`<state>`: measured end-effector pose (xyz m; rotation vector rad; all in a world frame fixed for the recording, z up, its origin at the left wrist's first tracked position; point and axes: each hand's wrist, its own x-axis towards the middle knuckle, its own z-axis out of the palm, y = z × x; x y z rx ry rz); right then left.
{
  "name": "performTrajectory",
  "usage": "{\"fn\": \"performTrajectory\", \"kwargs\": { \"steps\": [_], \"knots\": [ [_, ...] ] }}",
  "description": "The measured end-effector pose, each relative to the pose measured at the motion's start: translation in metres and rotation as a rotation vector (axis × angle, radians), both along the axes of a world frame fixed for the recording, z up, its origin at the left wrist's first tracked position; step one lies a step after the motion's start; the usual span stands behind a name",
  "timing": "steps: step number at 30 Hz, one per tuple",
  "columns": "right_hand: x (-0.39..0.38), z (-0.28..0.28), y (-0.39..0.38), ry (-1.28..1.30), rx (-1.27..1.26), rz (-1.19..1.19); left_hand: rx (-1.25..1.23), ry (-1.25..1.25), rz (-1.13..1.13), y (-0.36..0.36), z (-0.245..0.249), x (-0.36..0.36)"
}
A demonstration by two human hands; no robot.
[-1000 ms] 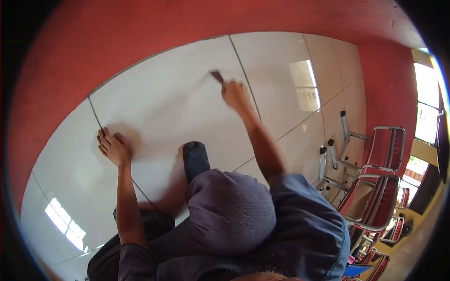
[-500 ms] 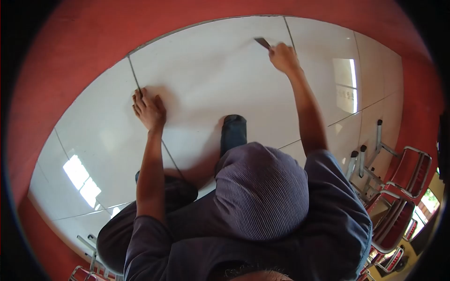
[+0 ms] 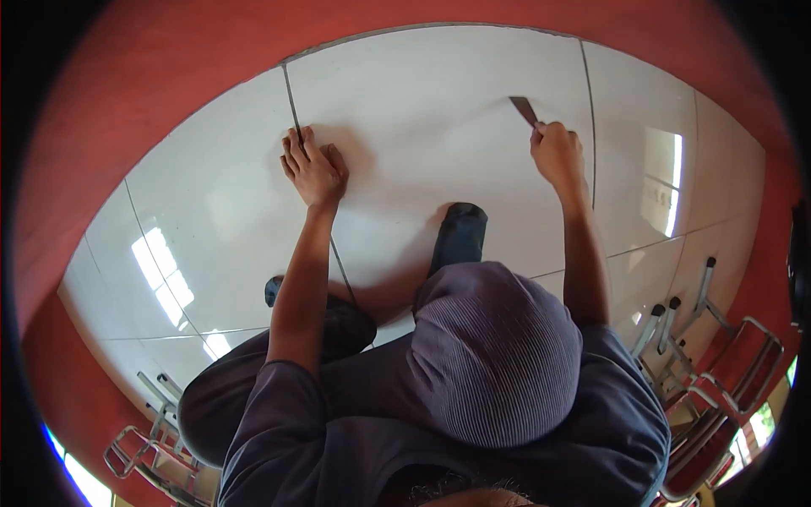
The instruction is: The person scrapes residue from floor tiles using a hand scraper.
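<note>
My left hand (image 3: 316, 171) leans on the white tiled floor (image 3: 422, 135), over a dark joint line (image 3: 292, 97) between tiles. Its fingers are apart and slightly bent, the tips at the joint. Further right, my right hand (image 3: 559, 155) grips a scraper (image 3: 523, 110) with a flat, dark blade widening toward its end. The blade points up and left, over the large middle tile. The scraper's handle is hidden within my fist. Another dark joint (image 3: 589, 110) runs just right of this hand.
A red wall (image 3: 405, 12) borders the floor along the far side. My raised knee (image 3: 498, 355) in ribbed cloth and a dark shoe (image 3: 461, 232) sit between my arms. Metal-framed red chairs (image 3: 743, 363) stand at right, with more metal frames (image 3: 135, 448) at lower left.
The view has shifted, so the floor appears further right. My right hand with the scraper has drawn back from the wall and away from the right joint. My left hand stays at its joint.
</note>
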<state>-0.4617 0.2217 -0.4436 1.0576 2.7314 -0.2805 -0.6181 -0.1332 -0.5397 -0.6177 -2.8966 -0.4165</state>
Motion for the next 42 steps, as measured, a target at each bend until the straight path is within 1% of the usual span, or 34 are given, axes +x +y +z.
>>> {"fn": "performTrajectory", "kwargs": {
  "steps": [1,3,4,6,8,10,11,13,14,17,20,21,23,24,27,29,30,32,34,35,36,38,39,42],
  "knots": [
    [-0.001,-0.002,-0.003,0.0,-0.006,-0.071,-0.005,-0.012,-0.003,-0.001,0.0,0.001],
    [-0.04,-0.016,0.019,0.115,0.021,-0.015,0.007,-0.03,-0.025,-0.003,-0.001,0.003],
    [-0.054,-0.005,0.018,0.129,-0.033,-0.024,0.026,-0.037,-0.038,-0.004,-0.001,0.002],
    [-0.044,0.004,0.002,0.039,-0.032,-0.016,0.027,-0.044,-0.039,-0.007,-0.001,0.001],
    [-0.004,0.014,-0.032,-0.068,-0.029,0.138,-0.003,-0.048,-0.012,-0.003,-0.001,0.001],
    [0.009,0.014,-0.053,0.044,-0.09,0.029,-0.014,-0.025,0.008,-0.001,-0.002,0.001],
    [0.0,0.01,-0.048,0.085,-0.062,0.065,-0.017,-0.023,0.009,-0.001,-0.001,0.001],
    [-0.047,0.003,-0.024,0.094,-0.053,0.059,0.003,-0.021,-0.003,-0.001,-0.001,0.002],
    [-0.055,0.002,-0.019,0.096,-0.051,0.058,0.003,-0.029,-0.014,-0.003,-0.003,0.006],
    [-0.023,0.006,-0.035,0.022,-0.068,0.072,0.009,-0.02,-0.026,-0.004,-0.004,0.0],
    [0.015,0.016,-0.071,0.033,-0.117,0.065,-0.068,-0.027,0.017,-0.001,-0.005,0.0],
    [0.007,0.012,-0.067,0.133,-0.047,0.196,-0.049,-0.026,0.018,-0.002,-0.005,0.002],
    [-0.042,0.003,-0.05,0.132,-0.047,0.139,-0.007,-0.019,0.003,-0.002,-0.007,0.001],
    [-0.053,0.001,-0.046,0.131,-0.05,0.115,-0.007,-0.024,-0.007,-0.003,-0.007,0.005],
    [-0.026,0.002,-0.068,0.121,-0.041,0.138,-0.006,-0.007,-0.021,-0.003,-0.004,0.0],
    [0.014,0.011,-0.096,0.096,-0.018,0.175,-0.034,-0.01,0.002,-0.001,-0.002,-0.001],
    [0.014,0.017,-0.103,-0.002,-0.151,0.035,-0.05,-0.019,0.016,-0.001,-0.003,0.001],
    [-0.008,0.019,-0.098,0.015,-0.103,0.074,-0.01,0.016,0.0,-0.002,-0.004,0.001],
    [-0.044,0.003,-0.081,0.155,-0.008,0.215,-0.006,0.02,-0.001,0.001,-0.001,0.001],
    [-0.053,0.014,-0.083,0.083,-0.053,0.161,-0.013,0.012,-0.008,-0.001,-0.003,0.004],
    [-0.046,0.013,-0.085,0.099,-0.047,0.183,-0.016,0.017,-0.009,-0.002,-0.005,0.001],
    [-0.003,0.012,-0.104,0.11,-0.049,0.246,-0.042,-0.012,0.003,-0.003,-0.002,0.003],
    [0.009,0.02,-0.117,0.067,-0.043,0.213,-0.051,-0.021,0.016,-0.001,-0.003,0.0],
    [-0.011,0.011,-0.114,0.038,-0.075,0.202,-0.032,-0.024,0.009,-0.001,-0.002,0.0]
  ]
}}
